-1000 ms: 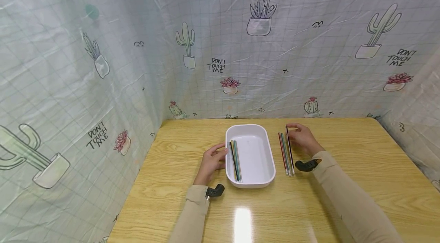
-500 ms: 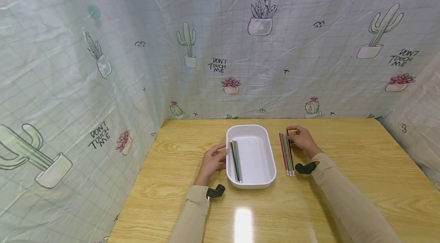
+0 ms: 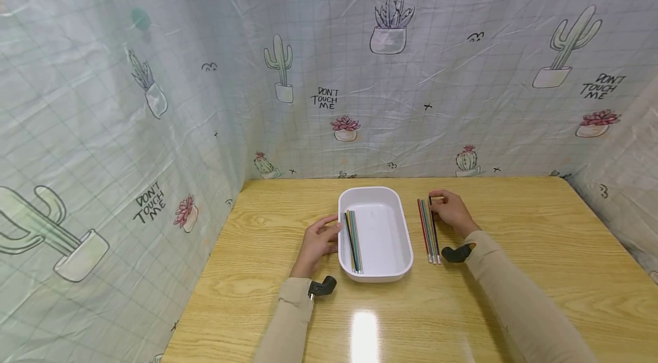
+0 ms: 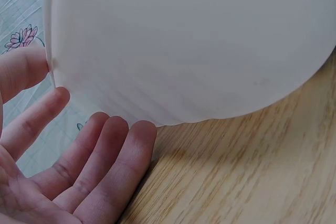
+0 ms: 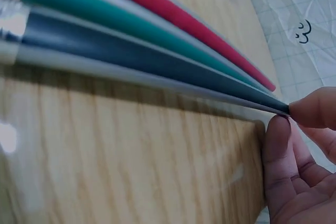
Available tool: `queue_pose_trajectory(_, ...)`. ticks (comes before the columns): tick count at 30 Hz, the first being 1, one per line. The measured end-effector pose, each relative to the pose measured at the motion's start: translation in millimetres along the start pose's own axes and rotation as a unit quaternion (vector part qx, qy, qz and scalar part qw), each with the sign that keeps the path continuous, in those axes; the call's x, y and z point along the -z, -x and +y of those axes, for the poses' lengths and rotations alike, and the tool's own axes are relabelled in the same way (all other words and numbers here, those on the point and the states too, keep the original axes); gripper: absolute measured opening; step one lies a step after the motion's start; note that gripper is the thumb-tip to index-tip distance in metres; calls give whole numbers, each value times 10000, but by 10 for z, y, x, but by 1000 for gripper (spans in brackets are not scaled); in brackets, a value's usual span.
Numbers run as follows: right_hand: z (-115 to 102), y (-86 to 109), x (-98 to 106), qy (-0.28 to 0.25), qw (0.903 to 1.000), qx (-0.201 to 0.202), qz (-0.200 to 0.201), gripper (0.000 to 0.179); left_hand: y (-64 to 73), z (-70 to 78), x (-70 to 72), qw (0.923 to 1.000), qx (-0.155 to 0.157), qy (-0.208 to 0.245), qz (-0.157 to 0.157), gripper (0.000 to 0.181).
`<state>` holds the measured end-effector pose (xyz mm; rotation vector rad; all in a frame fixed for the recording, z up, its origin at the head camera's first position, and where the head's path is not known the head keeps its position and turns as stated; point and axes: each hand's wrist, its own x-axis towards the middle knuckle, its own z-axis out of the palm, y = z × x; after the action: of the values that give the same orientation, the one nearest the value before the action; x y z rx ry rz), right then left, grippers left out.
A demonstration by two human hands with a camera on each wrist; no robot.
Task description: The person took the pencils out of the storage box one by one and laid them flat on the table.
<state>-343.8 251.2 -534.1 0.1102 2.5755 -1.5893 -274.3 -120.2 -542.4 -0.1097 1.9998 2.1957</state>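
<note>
The dark pencil [image 5: 131,59] is pinched at its far end between thumb and finger of the right hand [image 3: 451,209]; whether that end is raised cannot be told. It is placed outermost in a row on the tabletop [image 3: 411,317], right of the white tray [image 3: 380,237], with the green pencil [image 5: 131,32] beside it and the red pencil [image 5: 173,11] nearest the tray. The hands are set well apart: by the left hand [image 3: 317,239], the tray's left side appears lightly held, thumb at the rim, fingers against the outer wall. Several pencils [image 3: 353,240] are gathered along that side inside. For good control, the pinch is best made light but firm, since a slim shaft held only at its end may swing; the green pencil should be left undisturbed, and the tray steadied without being pushed
</note>
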Motion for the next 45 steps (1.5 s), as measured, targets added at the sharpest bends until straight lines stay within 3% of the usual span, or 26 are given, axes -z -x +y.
queue_pose_trajectory(11, 43, 8, -32, 199, 9991, 128, 349, 42, -4, -7, 0, 10000, 8, 65, -25, 44)
queue_pose_trajectory(18, 43, 39, -47, -57, 9990, -7, 447, 42, -16, -21, -2, 10000, 7, 58, -30, 45)
queue_pose_trajectory(23, -21, 72, -45, -543, 9968, -195, 546, 42, -10, -9, -11, 10000, -22, 56, -32, 45)
queue_pose_trajectory(34, -422, 95, -167, -1365, 9900, 154, 321, 42, -4, -6, 9, 9999, 7, 93, -66, 47)
queue_pose_trajectory(45, -870, 104, -393, -1416, 9891, 393, -10, 40, 8, 13, 9, 10000, -12, 56, -74, 46)
